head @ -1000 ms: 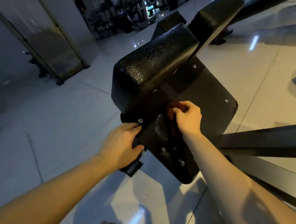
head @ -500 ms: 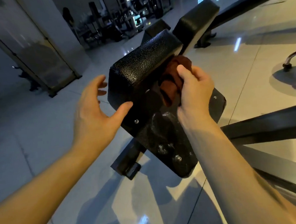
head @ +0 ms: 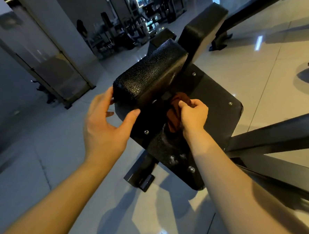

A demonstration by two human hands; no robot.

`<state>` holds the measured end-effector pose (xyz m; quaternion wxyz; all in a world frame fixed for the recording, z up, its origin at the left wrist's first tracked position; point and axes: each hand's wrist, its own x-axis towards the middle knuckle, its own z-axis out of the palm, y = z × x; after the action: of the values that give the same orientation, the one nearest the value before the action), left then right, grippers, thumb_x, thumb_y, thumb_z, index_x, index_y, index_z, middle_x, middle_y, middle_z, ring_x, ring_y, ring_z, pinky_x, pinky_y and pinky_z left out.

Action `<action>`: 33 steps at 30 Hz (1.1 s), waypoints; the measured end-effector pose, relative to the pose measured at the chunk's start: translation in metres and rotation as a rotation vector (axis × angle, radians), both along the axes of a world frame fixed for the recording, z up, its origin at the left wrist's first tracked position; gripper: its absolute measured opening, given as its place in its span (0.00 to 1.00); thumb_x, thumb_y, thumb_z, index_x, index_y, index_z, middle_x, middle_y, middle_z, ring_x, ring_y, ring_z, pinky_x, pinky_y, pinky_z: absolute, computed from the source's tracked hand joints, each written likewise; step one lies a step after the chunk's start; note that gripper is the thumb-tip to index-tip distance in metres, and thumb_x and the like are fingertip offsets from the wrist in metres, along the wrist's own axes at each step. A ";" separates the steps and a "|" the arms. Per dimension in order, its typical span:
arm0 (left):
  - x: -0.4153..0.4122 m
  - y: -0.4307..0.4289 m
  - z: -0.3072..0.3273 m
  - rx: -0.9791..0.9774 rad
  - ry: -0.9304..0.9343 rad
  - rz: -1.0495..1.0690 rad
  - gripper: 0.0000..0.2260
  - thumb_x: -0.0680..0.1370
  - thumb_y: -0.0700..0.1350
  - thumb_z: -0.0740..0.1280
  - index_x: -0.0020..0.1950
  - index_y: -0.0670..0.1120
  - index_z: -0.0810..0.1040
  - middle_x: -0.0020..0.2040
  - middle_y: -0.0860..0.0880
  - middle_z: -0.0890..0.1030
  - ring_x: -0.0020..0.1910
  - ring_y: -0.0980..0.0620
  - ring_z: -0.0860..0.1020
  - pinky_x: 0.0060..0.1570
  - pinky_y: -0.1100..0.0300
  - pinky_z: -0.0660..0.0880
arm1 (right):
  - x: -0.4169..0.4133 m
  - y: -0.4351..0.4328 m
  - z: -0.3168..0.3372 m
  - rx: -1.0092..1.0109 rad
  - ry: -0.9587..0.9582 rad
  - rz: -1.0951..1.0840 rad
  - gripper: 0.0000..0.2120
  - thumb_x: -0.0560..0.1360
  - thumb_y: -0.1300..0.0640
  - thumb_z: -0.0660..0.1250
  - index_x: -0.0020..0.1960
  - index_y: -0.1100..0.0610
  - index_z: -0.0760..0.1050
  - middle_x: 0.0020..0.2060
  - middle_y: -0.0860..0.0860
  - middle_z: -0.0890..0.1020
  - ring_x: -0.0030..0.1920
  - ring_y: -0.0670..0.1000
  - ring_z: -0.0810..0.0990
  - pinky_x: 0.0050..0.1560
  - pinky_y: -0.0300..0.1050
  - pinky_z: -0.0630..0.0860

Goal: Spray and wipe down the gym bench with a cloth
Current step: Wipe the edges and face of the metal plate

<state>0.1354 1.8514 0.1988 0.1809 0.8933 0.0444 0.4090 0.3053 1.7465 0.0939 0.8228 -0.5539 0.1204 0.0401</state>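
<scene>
A black padded gym bench [head: 153,75] stands in front of me, its textured cushion raised above a flat black plate [head: 216,113] with screws. My right hand [head: 194,115] grips a dark red-brown cloth [head: 175,113] and holds it against the plate just under the cushion. My left hand [head: 105,125] is spread at the cushion's near left corner, fingertips on its left side and thumb on the front edge below it. Wet marks [head: 174,158] glisten lower on the plate. No spray bottle is in view.
A second black pad [head: 201,29] rises behind the bench. A black frame beam [head: 278,136] runs off to the right, and the bench foot [head: 145,179] rests on glossy floor tiles. A glass-panelled partition [head: 56,68] stands at left; more gym machines [head: 144,18] fill the background.
My right hand has brought the cloth down from the cushion's upper right side to the plate beneath it. My left hand has moved in from the air and now touches the cushion's corner.
</scene>
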 end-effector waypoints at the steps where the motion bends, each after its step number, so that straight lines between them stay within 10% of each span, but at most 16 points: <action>1: 0.000 0.000 0.000 -0.006 0.000 -0.003 0.30 0.76 0.56 0.74 0.75 0.56 0.67 0.62 0.56 0.75 0.62 0.58 0.76 0.58 0.59 0.78 | 0.000 -0.004 0.000 -0.024 0.012 0.004 0.10 0.72 0.53 0.75 0.36 0.50 0.76 0.44 0.56 0.82 0.40 0.53 0.82 0.41 0.50 0.81; 14: -0.001 -0.002 0.004 -0.051 -0.011 -0.033 0.31 0.75 0.54 0.75 0.75 0.57 0.68 0.60 0.57 0.76 0.60 0.64 0.75 0.55 0.63 0.78 | -0.050 -0.024 0.072 0.453 -0.074 0.154 0.07 0.78 0.58 0.71 0.42 0.55 0.77 0.40 0.57 0.79 0.43 0.58 0.82 0.49 0.62 0.83; 21: -0.002 -0.002 0.002 -0.040 -0.004 -0.018 0.31 0.76 0.50 0.77 0.77 0.54 0.70 0.59 0.60 0.76 0.60 0.61 0.76 0.55 0.58 0.80 | -0.062 -0.015 0.064 0.297 -0.343 -0.036 0.04 0.78 0.59 0.72 0.45 0.56 0.77 0.41 0.51 0.80 0.44 0.47 0.80 0.47 0.43 0.79; 27: -0.002 -0.004 0.001 -0.051 -0.004 -0.012 0.31 0.75 0.54 0.75 0.76 0.57 0.68 0.59 0.62 0.75 0.61 0.62 0.76 0.56 0.60 0.79 | -0.046 0.030 0.031 0.349 -0.070 0.066 0.14 0.78 0.67 0.68 0.62 0.56 0.74 0.53 0.54 0.82 0.53 0.52 0.84 0.55 0.49 0.82; 33: 0.000 0.000 0.003 -0.045 -0.006 -0.035 0.32 0.74 0.58 0.74 0.76 0.58 0.67 0.61 0.65 0.74 0.63 0.60 0.76 0.55 0.62 0.79 | -0.082 0.035 0.031 0.481 0.007 0.172 0.09 0.80 0.63 0.68 0.55 0.52 0.82 0.51 0.54 0.86 0.54 0.54 0.85 0.58 0.60 0.82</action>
<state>0.1356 1.8519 0.2018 0.2080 0.8886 0.0373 0.4072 0.2231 1.7813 0.1250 0.9241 -0.3505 0.0627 0.1391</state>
